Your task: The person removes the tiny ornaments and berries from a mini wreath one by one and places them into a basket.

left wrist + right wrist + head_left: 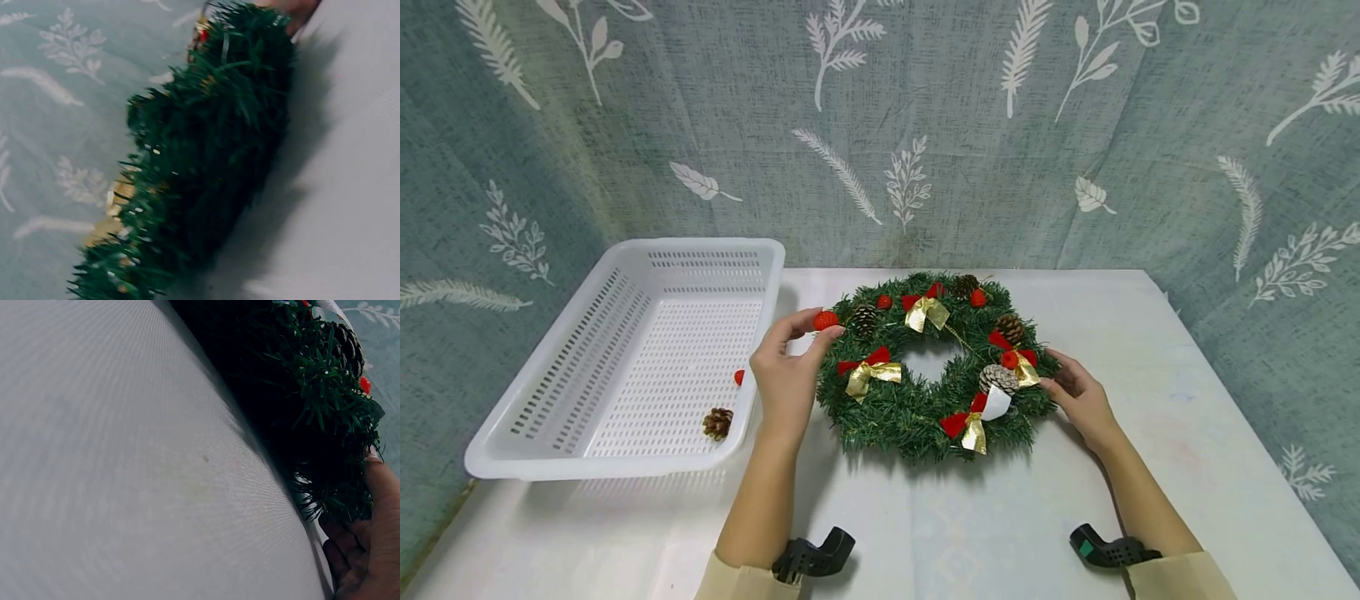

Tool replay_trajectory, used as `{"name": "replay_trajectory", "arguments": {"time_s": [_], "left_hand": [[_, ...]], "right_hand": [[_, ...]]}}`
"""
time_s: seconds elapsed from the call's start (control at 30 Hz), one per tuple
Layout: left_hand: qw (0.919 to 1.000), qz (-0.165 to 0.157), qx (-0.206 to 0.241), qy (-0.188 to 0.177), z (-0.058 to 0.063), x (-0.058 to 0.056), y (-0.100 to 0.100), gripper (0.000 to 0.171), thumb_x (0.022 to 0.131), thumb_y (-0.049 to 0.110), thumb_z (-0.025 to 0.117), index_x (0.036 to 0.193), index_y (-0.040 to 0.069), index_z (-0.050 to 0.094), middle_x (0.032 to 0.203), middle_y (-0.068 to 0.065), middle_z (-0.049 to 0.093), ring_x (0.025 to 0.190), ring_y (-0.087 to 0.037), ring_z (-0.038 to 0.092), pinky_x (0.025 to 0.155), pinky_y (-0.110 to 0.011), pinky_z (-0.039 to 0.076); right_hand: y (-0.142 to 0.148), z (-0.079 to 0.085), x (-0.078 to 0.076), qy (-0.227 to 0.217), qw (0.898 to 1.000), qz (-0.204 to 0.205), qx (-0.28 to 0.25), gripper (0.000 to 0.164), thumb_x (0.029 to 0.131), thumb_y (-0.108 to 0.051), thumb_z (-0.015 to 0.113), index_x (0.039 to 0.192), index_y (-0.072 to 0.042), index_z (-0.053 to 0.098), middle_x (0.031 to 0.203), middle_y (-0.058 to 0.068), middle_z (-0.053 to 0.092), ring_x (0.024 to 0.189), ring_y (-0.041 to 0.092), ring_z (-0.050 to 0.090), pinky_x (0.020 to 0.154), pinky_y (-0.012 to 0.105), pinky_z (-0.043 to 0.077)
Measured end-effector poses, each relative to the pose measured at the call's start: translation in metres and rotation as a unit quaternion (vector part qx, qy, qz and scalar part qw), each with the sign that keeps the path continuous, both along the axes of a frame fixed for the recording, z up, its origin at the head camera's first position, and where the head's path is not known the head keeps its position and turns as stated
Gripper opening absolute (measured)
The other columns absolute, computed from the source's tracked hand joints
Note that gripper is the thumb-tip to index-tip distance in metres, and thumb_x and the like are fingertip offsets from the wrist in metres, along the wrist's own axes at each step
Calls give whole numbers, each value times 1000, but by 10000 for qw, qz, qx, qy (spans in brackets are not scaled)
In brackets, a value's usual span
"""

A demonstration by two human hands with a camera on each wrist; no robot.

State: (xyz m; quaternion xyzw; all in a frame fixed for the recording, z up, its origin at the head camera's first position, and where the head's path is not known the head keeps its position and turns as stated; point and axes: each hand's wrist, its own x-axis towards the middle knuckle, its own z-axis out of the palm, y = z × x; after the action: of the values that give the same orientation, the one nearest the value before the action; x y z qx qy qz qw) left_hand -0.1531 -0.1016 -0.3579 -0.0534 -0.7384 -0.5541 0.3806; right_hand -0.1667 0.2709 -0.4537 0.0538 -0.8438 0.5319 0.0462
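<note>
A green wreath [880, 425] with red-and-gold bows, pinecones and small red balls lies flat on the table. At its upper left edge my left hand [790, 354] pinches a red ball [826, 321] between thumb and fingers. My right hand [1081, 402] grips the wreath's right edge, thumb on top and fingers below, as the right wrist view shows of the hand [369, 550]. The left wrist view holds mostly the wreath's side [206, 144], with only a bit of a hand [297, 12] at the top; the red ball cannot be made out there.
A white perforated plastic basket [670, 350] stands left of the wreath. Inside, near its right wall, lie a pinecone [718, 423] and a partly hidden red ball [740, 377]. A leaf-patterned curtain [865, 133] hangs behind the white table [1150, 358].
</note>
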Motion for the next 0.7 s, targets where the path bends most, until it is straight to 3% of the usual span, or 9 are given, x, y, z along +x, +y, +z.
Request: {"name": "replay_trajectory", "arguments": {"time_s": [0.27,0.47,0.7], "left_hand": [[9997,-31,-140,192,15,11,-2,31,70,9,82,98,-1,71,90,-14,69,87,-18,57,83,-25,44],[9988,151,-150,432,21,15,-6,32,67,3,83,96,-3,71,89,-15,70,85,-18,59,82,-25,44],[9977,350,-95,574,26,18,-15,31,70,5,82,98,-3,70,87,-15,68,85,-6,57,82,-23,44]], "right_hand": [[0,2,1,-55,10000,-6,66,54,95,-16,59,143,-2,38,99,-4,52,91,-5,50,75,9,43],[1,1,0,-53,10000,26,53,55,95,-16,58,143,-2,37,98,-6,52,91,-5,50,75,9,43],[0,0,1,-31,10000,35,-19,54,95,-15,59,143,-2,38,97,-6,52,89,-4,51,73,11,45]]}}
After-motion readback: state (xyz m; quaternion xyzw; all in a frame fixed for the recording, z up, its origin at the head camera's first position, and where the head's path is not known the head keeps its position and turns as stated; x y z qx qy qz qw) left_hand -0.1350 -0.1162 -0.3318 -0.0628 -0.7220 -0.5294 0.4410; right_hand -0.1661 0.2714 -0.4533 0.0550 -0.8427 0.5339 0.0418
